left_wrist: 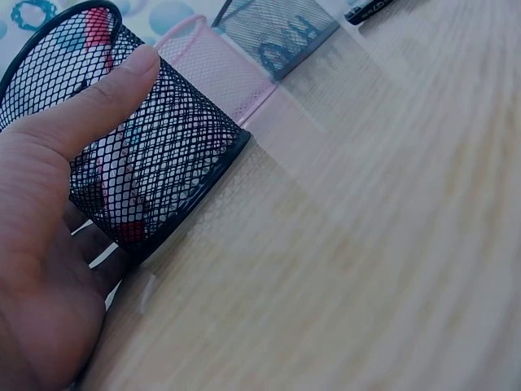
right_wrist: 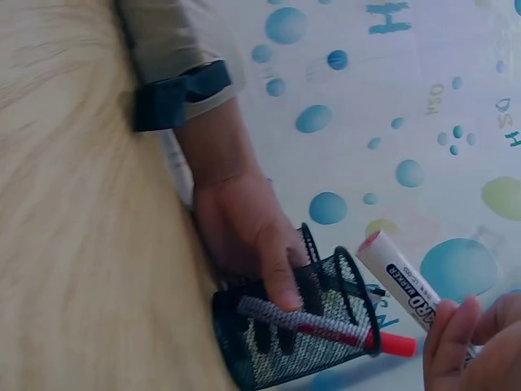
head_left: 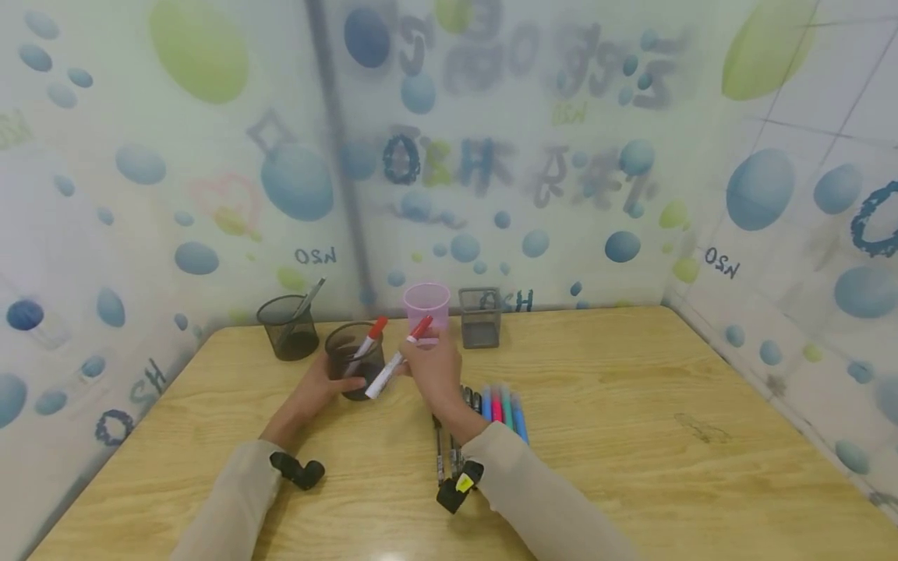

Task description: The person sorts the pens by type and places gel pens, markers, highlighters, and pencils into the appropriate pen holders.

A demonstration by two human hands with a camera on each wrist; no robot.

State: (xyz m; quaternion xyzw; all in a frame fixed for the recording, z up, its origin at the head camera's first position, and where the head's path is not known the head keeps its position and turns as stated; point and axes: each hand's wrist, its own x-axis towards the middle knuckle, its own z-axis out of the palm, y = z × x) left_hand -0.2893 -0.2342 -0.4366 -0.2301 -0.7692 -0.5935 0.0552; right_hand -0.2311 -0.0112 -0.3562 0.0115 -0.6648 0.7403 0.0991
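Note:
My left hand (head_left: 314,389) grips a round black mesh pen holder (left_wrist: 183,155) from its left side, the thumb across the mesh. Inside that holder leans a whiteboard marker with a red cap (head_left: 377,327), its cap sticking out above the rim. Between the fingers of my right hand (head_left: 436,372) is a second white marker (head_left: 386,377), red cap up and to the right. In the right wrist view, this marker's blunt lower end (right_wrist: 373,244) points toward the holder's mouth, just outside the rim.
Another black mesh holder (head_left: 295,352) with a pen stands at the back left. A pink mesh cup (head_left: 427,299) and a square mesh holder (head_left: 480,331) stand near the wall. Coloured markers (head_left: 507,409) and black pens (head_left: 440,456) lie by my right forearm.

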